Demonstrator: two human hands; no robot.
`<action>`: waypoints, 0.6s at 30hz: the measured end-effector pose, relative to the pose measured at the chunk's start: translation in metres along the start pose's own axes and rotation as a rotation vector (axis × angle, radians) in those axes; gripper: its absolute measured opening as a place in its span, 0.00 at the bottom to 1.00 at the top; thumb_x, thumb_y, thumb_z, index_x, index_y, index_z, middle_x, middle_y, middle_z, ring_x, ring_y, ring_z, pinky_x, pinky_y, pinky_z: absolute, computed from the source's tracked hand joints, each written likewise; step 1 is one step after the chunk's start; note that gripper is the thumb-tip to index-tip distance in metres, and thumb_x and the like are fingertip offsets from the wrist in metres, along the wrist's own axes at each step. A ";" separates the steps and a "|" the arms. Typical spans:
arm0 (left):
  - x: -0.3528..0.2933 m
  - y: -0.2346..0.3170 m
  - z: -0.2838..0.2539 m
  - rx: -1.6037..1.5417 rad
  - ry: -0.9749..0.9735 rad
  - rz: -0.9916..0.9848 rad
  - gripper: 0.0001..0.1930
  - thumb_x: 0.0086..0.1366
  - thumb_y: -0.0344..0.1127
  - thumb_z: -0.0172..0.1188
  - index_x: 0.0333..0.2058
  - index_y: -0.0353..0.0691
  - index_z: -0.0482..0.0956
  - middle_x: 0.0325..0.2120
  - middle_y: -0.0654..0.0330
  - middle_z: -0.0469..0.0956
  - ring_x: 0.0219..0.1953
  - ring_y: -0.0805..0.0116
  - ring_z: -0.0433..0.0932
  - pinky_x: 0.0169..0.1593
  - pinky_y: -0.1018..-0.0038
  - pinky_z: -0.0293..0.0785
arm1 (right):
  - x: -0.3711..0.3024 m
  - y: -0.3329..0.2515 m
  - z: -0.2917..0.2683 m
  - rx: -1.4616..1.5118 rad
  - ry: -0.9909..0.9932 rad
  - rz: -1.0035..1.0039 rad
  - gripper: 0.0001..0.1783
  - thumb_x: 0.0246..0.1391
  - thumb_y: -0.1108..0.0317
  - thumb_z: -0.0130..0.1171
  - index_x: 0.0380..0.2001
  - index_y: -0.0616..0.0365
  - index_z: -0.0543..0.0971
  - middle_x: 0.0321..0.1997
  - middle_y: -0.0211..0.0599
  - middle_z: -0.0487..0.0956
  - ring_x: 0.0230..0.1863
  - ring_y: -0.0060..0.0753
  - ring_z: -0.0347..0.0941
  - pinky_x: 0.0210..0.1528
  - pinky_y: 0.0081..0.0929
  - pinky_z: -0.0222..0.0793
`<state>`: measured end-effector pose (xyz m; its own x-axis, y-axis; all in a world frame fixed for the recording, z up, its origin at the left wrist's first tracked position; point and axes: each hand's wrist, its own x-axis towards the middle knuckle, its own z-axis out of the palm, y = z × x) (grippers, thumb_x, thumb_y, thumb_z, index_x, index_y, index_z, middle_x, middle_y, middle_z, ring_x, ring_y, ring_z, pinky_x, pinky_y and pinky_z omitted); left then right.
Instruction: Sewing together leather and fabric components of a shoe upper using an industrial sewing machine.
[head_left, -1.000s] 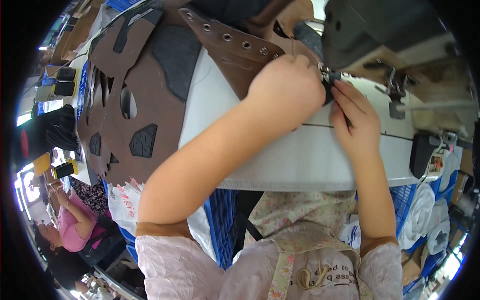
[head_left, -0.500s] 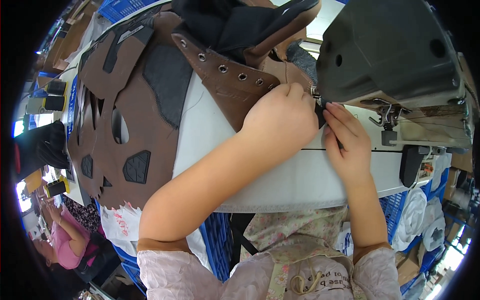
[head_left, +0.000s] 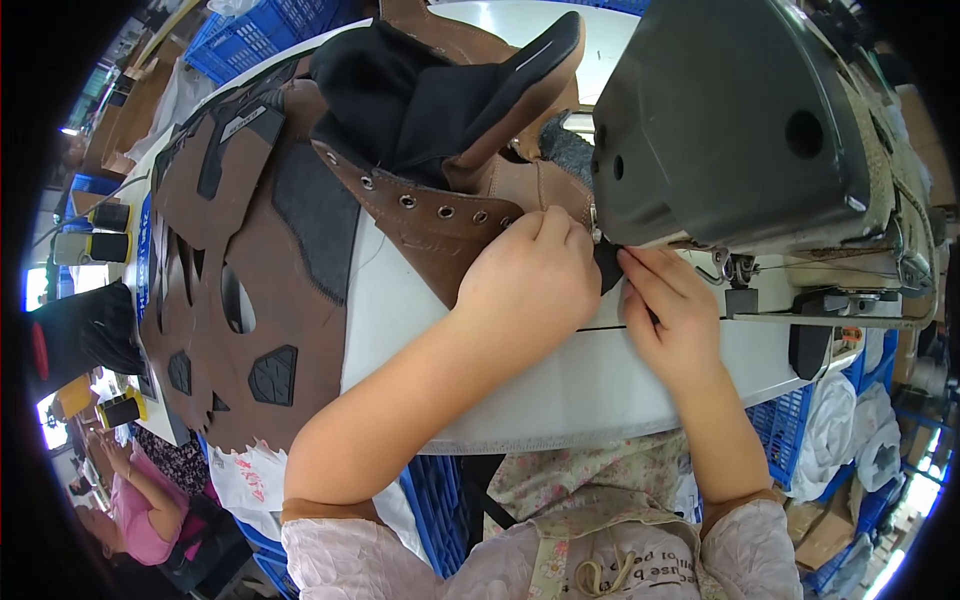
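Observation:
A brown leather boot upper [head_left: 425, 235] with a row of metal eyelets and a black lining [head_left: 400, 110] lies on the white table, its right end by the sewing machine's presser foot [head_left: 597, 225]. My left hand [head_left: 535, 268] is closed on the upper's edge, just left of the foot, its fingertips partly hidden. Just right of the foot, my right hand [head_left: 675, 315] pinches the edge of a black piece [head_left: 608, 266] beside the upper; whether the two are joined I cannot tell. The dark sewing machine head [head_left: 720, 130] hides part of the work behind it.
Brown leather cut pieces [head_left: 300, 320] with black patches cover the table's left side. Thread spools [head_left: 108, 247] stand beyond them. Blue crates [head_left: 255, 40] are at the back left and below the white table [head_left: 480, 405]. A person in pink [head_left: 150, 505] sits at the lower left.
The whole view has shifted, with the machine and my hands now lower and further left in the picture. Both hands keep their hold beside the presser foot.

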<state>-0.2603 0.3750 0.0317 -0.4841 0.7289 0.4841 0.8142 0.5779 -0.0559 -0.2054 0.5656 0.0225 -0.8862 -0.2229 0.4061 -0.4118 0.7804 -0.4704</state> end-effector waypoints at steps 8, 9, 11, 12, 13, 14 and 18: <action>0.003 0.002 -0.006 0.009 -0.037 -0.023 0.04 0.38 0.30 0.58 0.17 0.37 0.76 0.23 0.58 0.74 0.32 0.63 0.74 0.36 0.73 0.74 | -0.001 0.004 0.000 -0.035 0.022 -0.038 0.14 0.46 0.78 0.59 0.40 0.64 0.82 0.45 0.45 0.81 0.45 0.47 0.77 0.49 0.39 0.72; 0.003 0.002 -0.006 0.007 -0.021 -0.024 0.04 0.38 0.30 0.58 0.17 0.37 0.76 0.24 0.57 0.74 0.32 0.63 0.74 0.36 0.73 0.74 | -0.001 0.003 0.001 -0.039 0.020 -0.033 0.15 0.46 0.78 0.60 0.40 0.63 0.82 0.46 0.44 0.81 0.45 0.47 0.78 0.49 0.39 0.73; 0.002 0.001 -0.004 0.004 -0.014 -0.020 0.05 0.38 0.30 0.58 0.18 0.36 0.76 0.23 0.57 0.74 0.32 0.62 0.74 0.36 0.73 0.74 | -0.001 0.002 0.001 -0.038 0.019 -0.028 0.15 0.46 0.77 0.60 0.40 0.63 0.82 0.47 0.44 0.81 0.45 0.46 0.78 0.48 0.38 0.73; 0.001 0.001 -0.002 -0.003 -0.003 -0.017 0.05 0.38 0.29 0.58 0.18 0.36 0.76 0.23 0.57 0.74 0.32 0.62 0.74 0.36 0.72 0.74 | -0.001 0.002 0.001 -0.066 0.025 -0.037 0.15 0.46 0.76 0.60 0.41 0.62 0.82 0.47 0.43 0.81 0.45 0.46 0.78 0.47 0.38 0.74; 0.000 0.002 -0.002 -0.005 -0.008 -0.016 0.05 0.38 0.29 0.58 0.18 0.36 0.76 0.23 0.57 0.74 0.32 0.62 0.74 0.36 0.72 0.74 | -0.001 0.001 0.000 -0.094 0.031 -0.046 0.15 0.46 0.75 0.60 0.41 0.61 0.82 0.48 0.42 0.81 0.45 0.45 0.78 0.46 0.37 0.74; 0.000 0.002 -0.001 0.012 -0.066 -0.055 0.05 0.42 0.30 0.59 0.21 0.38 0.77 0.24 0.60 0.74 0.33 0.63 0.75 0.36 0.72 0.74 | -0.002 -0.001 -0.002 -0.090 0.031 -0.043 0.15 0.46 0.75 0.60 0.41 0.61 0.82 0.48 0.42 0.81 0.45 0.45 0.78 0.46 0.37 0.74; 0.004 -0.002 -0.007 0.031 -0.072 -0.047 0.05 0.49 0.30 0.59 0.26 0.38 0.79 0.27 0.63 0.75 0.36 0.65 0.76 0.37 0.70 0.75 | -0.001 -0.013 -0.004 -0.163 0.012 -0.140 0.19 0.44 0.72 0.62 0.43 0.57 0.80 0.51 0.36 0.79 0.47 0.42 0.77 0.42 0.36 0.74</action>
<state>-0.2614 0.3744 0.0399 -0.5446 0.7244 0.4226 0.7800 0.6227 -0.0620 -0.1982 0.5579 0.0317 -0.8198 -0.3298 0.4681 -0.4901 0.8268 -0.2759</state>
